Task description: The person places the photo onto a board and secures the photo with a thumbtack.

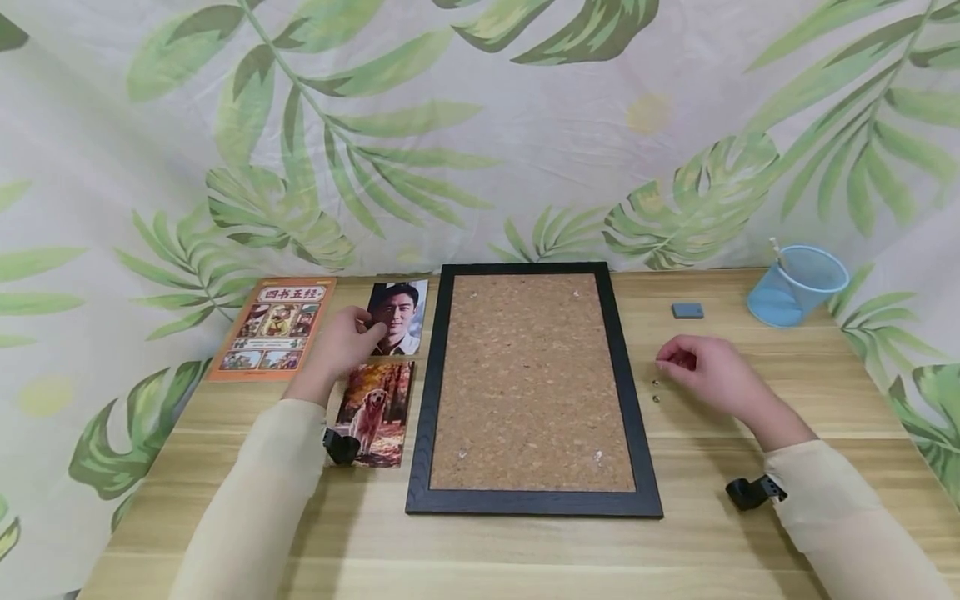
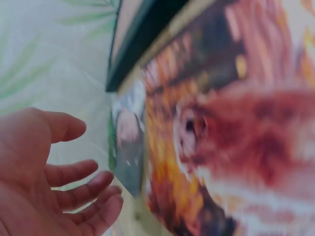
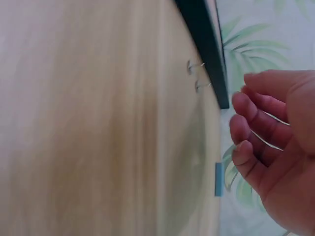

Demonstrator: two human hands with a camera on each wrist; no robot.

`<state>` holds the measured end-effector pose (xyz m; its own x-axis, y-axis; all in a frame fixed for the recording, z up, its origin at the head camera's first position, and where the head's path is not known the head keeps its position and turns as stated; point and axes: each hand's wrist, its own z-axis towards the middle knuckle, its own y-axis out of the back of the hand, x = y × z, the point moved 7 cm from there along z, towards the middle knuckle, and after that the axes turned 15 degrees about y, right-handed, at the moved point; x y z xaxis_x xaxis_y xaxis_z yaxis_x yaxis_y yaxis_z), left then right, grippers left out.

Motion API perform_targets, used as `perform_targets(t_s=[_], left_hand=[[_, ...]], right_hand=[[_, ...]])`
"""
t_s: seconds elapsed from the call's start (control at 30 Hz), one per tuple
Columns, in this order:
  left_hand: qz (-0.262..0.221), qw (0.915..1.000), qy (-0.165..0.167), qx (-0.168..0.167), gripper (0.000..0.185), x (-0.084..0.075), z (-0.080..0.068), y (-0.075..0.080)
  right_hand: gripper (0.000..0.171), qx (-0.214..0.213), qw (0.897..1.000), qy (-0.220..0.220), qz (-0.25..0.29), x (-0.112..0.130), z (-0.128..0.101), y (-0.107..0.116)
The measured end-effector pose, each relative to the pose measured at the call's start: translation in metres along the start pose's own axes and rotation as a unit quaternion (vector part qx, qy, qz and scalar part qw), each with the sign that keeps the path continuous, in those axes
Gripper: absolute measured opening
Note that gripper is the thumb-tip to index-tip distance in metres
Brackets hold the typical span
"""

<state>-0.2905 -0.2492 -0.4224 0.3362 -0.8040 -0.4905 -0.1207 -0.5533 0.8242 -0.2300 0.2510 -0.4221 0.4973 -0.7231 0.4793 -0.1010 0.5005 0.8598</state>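
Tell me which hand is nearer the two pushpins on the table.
Right. The right hand hovers just beside the pushpins, not touching them; the left hand is across the cork board, at the portrait photo.

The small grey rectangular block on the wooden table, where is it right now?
In the head view the small grey rectangular block lies on the table's far right, between the black-framed cork board and the tipped blue mesh cup, beyond the right hand.

Left wrist view: the dog photo (image 2: 231,147) is heavily blurred and cut off by the right and bottom edges. The portrait photo (image 2: 127,142) behind it is indistinct. Head view: the left hand (image 1: 341,342) covers the portrait photo's left edge; the two pins (image 1: 656,391) are too small to resolve.
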Motion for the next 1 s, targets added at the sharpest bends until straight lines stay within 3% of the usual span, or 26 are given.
perform_targets(t_s=[0.17, 0.4, 0.5, 0.6, 0.73, 1.0], left_hand=[[0.041, 0.9984, 0.036, -0.015, 0.069, 0.007, 0.011, 0.001], [0.155, 0.9871, 0.036, -0.020, 0.091, 0.002, 0.021, -0.006], [0.173, 0.9838, 0.044, -0.016, 0.091, 0.000, 0.023, -0.009], [0.168, 0.9845, 0.050, -0.014, 0.088, -0.001, 0.024, -0.009], [0.127, 0.9902, 0.056, -0.016, 0.081, 0.001, 0.026, -0.006], [0.037, 0.9991, 0.022, 0.000, 0.070, 0.004, 0.030, -0.006]], right_hand=[[0.006, 0.026, 1.000, 0.015, 0.001, -0.007, -0.005, -0.008], [0.005, 0.047, 0.999, 0.014, 0.009, -0.007, -0.005, -0.016], [0.004, 0.055, 0.998, 0.013, 0.008, -0.005, -0.006, -0.021], [0.006, 0.057, 0.998, 0.016, 0.004, -0.004, -0.006, -0.023], [0.007, 0.055, 0.998, 0.013, -0.002, -0.004, -0.006, -0.023], [0.005, 0.049, 0.999, 0.015, -0.014, -0.007, -0.005, -0.024]])
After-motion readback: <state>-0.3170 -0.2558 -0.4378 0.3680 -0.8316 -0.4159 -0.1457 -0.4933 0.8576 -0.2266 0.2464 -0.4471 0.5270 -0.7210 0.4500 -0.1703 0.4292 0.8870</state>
